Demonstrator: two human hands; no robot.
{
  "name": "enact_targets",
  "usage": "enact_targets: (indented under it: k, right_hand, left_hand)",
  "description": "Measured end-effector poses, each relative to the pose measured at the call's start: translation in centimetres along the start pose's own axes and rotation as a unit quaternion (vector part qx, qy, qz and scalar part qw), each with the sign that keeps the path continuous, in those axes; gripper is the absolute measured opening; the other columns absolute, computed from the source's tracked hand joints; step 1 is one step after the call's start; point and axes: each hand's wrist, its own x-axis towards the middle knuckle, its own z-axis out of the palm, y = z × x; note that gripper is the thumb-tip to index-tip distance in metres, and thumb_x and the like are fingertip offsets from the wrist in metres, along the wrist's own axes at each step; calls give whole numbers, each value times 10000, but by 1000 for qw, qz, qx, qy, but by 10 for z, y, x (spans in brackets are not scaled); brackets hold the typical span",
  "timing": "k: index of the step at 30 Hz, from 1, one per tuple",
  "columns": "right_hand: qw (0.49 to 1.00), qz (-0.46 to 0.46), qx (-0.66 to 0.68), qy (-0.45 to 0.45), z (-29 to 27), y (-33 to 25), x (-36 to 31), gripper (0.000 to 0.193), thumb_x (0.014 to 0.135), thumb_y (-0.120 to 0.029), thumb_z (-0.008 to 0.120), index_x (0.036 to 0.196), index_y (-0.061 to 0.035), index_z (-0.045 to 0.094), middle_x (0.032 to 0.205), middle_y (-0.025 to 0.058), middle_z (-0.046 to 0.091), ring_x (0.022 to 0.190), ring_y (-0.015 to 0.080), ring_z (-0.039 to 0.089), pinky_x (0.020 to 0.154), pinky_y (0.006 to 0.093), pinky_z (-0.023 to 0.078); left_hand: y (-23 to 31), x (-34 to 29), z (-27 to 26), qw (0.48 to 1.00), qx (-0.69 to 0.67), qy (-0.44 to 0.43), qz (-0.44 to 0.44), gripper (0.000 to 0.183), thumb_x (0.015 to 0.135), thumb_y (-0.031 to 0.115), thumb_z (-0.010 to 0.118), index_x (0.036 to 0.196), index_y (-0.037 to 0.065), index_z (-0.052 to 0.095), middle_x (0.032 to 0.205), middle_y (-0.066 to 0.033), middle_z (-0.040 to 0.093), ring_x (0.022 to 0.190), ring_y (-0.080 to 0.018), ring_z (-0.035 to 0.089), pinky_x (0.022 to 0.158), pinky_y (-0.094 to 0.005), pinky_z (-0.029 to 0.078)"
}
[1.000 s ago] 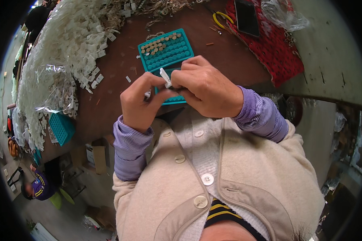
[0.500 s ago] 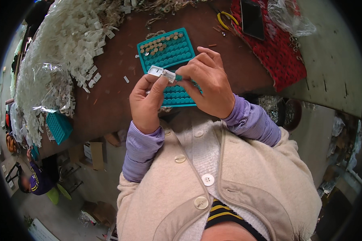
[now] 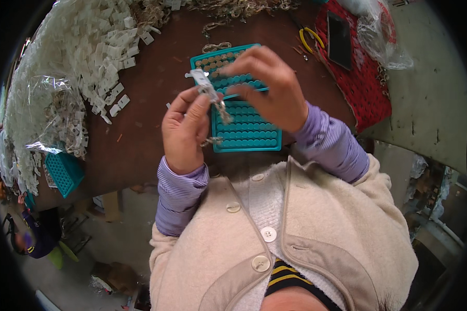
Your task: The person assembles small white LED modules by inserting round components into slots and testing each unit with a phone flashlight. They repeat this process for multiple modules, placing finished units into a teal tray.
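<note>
My left hand [image 3: 187,127] is closed, pinching a small white plastic case [image 3: 204,85] between thumb and fingers. A thin beige cord or chain [image 3: 223,111] dangles from the case, and more of it shows below the fingers. My right hand [image 3: 275,88] is blurred by motion, its thumb and fingers apart, over the far teal tray [image 3: 259,45]. That tray has round sockets, several filled with small brownish discs [image 3: 213,65]. Closer to me lies a second teal tray [image 3: 246,149] with rows of round sockets. Part of the far tray is hidden by my hands.
A large heap of white plastic pieces [image 3: 88,57] covers the table's left side. A teal basket [image 3: 63,173] stands at the left edge. Yellow-handled pliers [image 3: 310,40] and a dark phone [image 3: 339,40] on red cloth [image 3: 366,103] lie right. Another person [image 3: 36,238] sits lower left.
My right hand has moved away from the white case and over the far tray. The case in my left hand has tilted, and its cord now hangs in sight. The whole view has shifted slightly.
</note>
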Motion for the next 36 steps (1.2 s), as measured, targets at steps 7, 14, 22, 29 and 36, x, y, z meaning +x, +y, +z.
enact_targets:
  k: [7,14,22,29,36]
  right_hand:
    - [977,-125,-173,-30,14,39,15,84,835,-84,795,915,-101,778,901,54,666,876,260,670,771,391,564]
    - [999,-26,38,6,5,1,5,151,820,-9,785,940,-46,700,894,82,641,809,277,695,707,381,578]
    - [998,-48,16,39,-21,-26,-20,135,827,-4,785,922,-23,690,889,91,635,745,259,689,637,354,582]
    - [994,-91,27,45,-14,-26,-16,138,826,1,790,952,-32,744,866,102,674,788,289,695,690,375,572]
    - [980,-101,-169,11,16,25,21,122,794,-5,753,914,-25,746,931,80,645,911,273,638,808,389,574]
  left_hand:
    - [-5,11,-16,1000,-19,1,-11,313,1111,185,584,1364,7,636,1185,-144,762,545,24,396,413,-141,273]
    - [-6,-3,-1,1000,28,-7,11,322,1095,159,612,1382,13,625,1114,-106,770,563,16,415,443,-145,295]
    - [-18,-18,36,976,196,-21,96,369,1000,102,763,1355,49,681,1109,-63,757,868,-47,659,739,-183,528]
    - [-13,-16,28,984,158,-49,68,339,1006,149,764,1313,25,686,1046,-62,770,791,-23,623,679,-175,487]
    - [-5,3,-6,998,49,4,46,271,1077,168,624,1267,-18,675,985,-88,771,537,8,388,473,-166,280]
